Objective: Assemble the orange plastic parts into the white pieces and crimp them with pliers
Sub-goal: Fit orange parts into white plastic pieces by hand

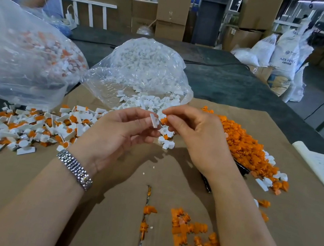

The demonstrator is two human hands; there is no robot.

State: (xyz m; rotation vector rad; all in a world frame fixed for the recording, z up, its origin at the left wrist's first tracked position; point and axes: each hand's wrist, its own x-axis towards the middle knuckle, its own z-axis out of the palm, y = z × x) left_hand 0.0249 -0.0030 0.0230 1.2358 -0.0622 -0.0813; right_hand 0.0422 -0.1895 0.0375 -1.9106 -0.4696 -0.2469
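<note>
Two hands meet above the flattened brown cardboard sheet that covers the dark surface. The left hand, a silver link bracelet on its wrist, pinches a small white plastic piece between thumb and fingers. The right hand pinches a small orange plastic part at its fingertips, touching the white piece's side. Just beyond them lies an open clear plastic bag of loose white pieces. A heap of loose orange parts spreads to the right, and a smaller scatter of orange parts lies near the forearms. On the left sits a pile of joined white-and-orange pieces, beside a second clear bag holding more of them. A dark object shows partly under the right wrist; what it is cannot be told.
</note>
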